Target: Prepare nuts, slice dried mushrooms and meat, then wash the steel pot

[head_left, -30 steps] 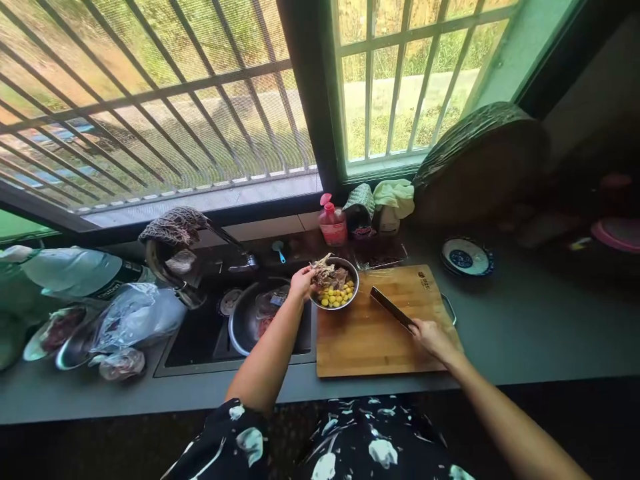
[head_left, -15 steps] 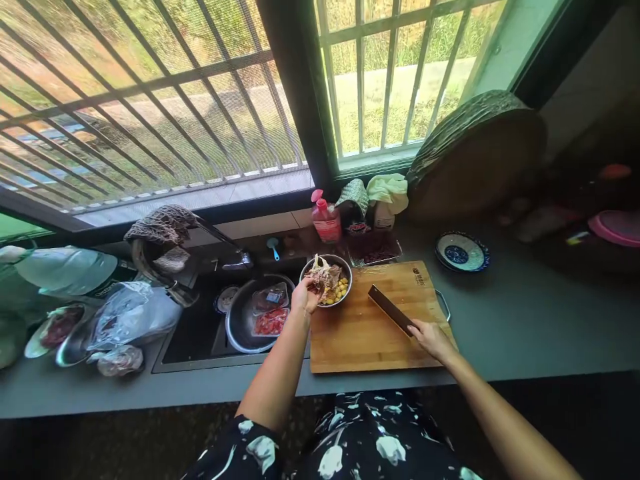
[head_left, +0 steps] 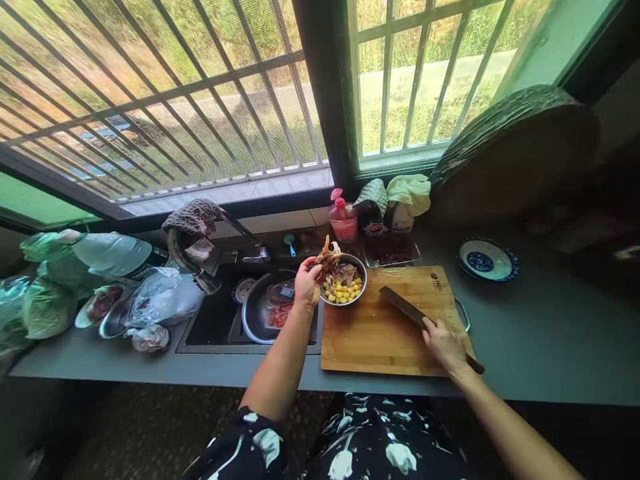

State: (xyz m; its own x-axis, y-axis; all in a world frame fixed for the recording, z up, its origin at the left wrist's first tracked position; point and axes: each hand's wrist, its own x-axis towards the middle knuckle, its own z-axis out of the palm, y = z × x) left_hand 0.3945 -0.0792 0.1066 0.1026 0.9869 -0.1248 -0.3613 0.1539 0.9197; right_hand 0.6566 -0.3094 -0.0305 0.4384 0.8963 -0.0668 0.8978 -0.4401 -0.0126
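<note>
Head view: the left hand point(head_left: 306, 285) pinches a piece of meat point(head_left: 329, 259) and holds it up at the rim of the bowl point(head_left: 361, 293), grip clenched on it. More meat and yellow kernels point(head_left: 343, 291) sit in that bowl, which rests on the board's point(head_left: 380, 333) far left corner. The right hand point(head_left: 443, 343) is wrapped around the knife point(head_left: 404, 307), blade lying flat on the board, pointing away. No cut pieces show on the board, so chopping looks not yet begun; only 1 piece is out. Left of the board, the sink point(head_left: 200, 327) holds a pan point(head_left: 253, 313) with packed meat. Bags point(head_left: 160, 300) crowd the bench point(head_left: 550, 333).
</note>
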